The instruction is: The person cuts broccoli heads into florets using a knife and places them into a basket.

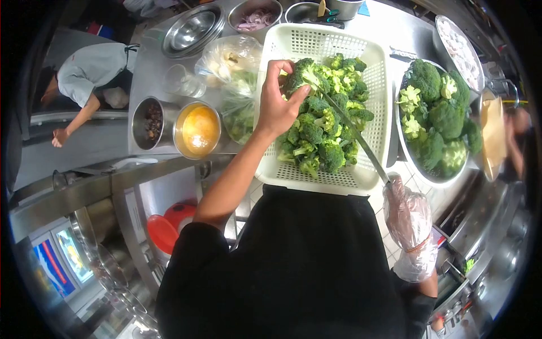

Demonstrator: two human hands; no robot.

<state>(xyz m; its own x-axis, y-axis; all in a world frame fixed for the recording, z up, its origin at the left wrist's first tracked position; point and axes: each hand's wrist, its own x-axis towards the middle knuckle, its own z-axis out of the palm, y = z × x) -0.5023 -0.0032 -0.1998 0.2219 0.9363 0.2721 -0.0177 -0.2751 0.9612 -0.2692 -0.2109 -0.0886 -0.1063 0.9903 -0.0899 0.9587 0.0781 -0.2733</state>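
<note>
Broccoli piece held over cut florets in white perforated basket; pale stem side faces right, toward knife tip. Left hand: bare, fingers clamped on piece. Knife: long axis diagonal, tip up-left, handle end down-right; right hand, plastic-gloved, fingers closed around handle. Steel counter carries metal bowls, bagged vegetables. Room: kitchen, tiled floor; co-worker in light shirt, far left.
</note>
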